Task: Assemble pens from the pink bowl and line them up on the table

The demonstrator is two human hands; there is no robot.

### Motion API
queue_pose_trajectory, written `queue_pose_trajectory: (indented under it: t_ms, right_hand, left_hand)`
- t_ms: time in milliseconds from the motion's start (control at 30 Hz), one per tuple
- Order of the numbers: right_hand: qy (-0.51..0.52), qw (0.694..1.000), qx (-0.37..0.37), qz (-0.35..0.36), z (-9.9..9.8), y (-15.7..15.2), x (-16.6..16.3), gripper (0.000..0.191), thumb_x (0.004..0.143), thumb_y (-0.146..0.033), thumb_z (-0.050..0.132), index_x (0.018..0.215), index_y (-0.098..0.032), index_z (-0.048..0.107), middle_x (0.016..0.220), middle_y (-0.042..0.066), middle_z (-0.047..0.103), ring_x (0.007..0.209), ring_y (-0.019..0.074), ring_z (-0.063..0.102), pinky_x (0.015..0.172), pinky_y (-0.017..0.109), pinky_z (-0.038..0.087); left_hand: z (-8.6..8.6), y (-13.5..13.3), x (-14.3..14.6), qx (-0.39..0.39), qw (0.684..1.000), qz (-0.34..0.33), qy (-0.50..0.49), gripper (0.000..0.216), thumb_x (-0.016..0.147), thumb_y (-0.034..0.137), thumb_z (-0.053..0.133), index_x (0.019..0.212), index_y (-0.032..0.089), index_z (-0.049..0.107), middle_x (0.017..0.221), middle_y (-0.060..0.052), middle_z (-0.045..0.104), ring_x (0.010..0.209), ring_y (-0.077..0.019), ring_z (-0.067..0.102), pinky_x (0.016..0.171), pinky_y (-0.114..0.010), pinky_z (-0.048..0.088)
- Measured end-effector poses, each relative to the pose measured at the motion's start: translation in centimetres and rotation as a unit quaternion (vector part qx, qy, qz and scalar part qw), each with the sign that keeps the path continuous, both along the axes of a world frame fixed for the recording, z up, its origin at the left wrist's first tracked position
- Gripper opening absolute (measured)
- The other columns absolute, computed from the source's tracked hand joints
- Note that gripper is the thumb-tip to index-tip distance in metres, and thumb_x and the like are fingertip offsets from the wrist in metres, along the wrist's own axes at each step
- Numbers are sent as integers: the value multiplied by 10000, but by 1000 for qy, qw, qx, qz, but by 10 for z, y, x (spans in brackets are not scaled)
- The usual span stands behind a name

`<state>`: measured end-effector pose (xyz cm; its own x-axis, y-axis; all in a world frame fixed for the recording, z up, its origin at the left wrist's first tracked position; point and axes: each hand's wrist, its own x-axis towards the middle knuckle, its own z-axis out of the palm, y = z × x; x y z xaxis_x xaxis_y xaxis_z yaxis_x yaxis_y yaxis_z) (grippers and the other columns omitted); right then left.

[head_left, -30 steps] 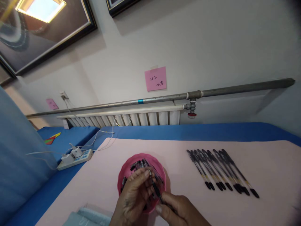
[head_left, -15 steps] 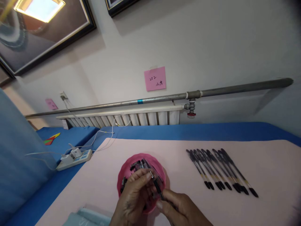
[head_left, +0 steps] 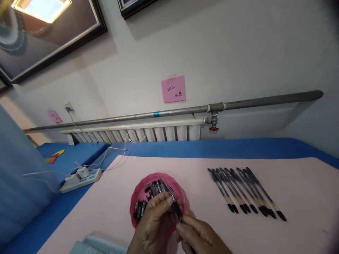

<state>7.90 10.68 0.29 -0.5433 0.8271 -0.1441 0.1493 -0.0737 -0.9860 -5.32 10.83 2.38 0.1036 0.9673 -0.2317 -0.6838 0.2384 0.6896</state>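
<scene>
Over a pink bowl of black pen caps, both my hands work on one black pen. My left hand pinches the pen's upper tip with its fingers curled. Lower on the barrel, my right hand grips the same pen. To the right, several capped black pens lie side by side in a slanted row on the pink mat.
A blue cloth covers the table under the mat. A white power strip with plugs and cables lies at the left. A grey-blue packet sits at the bottom edge. A radiator and pipe run along the wall.
The view has shifted slightly. Both hands stay over the bowl with the pen, which now stands a bit steeper between the fingers.
</scene>
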Motion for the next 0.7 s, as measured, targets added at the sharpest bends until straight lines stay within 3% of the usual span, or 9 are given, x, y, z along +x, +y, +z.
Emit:
queue_pose_trajectory:
  t_ms: [133,300,500,700]
  right_hand:
    - [-25,999,43,5,-3,3,-1,333,823,-467,473,621,-209,414,518,-55,369,538,110,366,511,225,299]
    - [-45,995,84,-6,-8,5,-2,331,828,-453,456,610,-207,416,533,-40,396,576,124,394,532,235,311]
    - [-52,992,114,23,-3,5,0,303,854,-415,407,628,-213,397,552,-38,417,604,130,416,566,241,328]
    - [-60,992,113,14,-6,4,-1,307,848,-399,423,609,-209,390,557,-34,425,607,130,414,562,241,324]
  left_hand:
    - [-1,1,4,0,999,30,17,189,671,281,740,748,141,639,619,-24,641,540,-101,570,524,-197,392]
    - [-5,1,4,-25,999,33,27,186,621,213,765,626,137,595,584,-29,640,505,-105,564,507,-204,384]
    - [-5,0,6,-42,998,47,29,283,702,360,701,858,127,664,773,-80,691,640,-151,626,572,-238,435]
    - [-5,2,6,-23,998,52,30,197,640,254,760,626,141,598,612,-34,646,616,-145,622,548,-216,411]
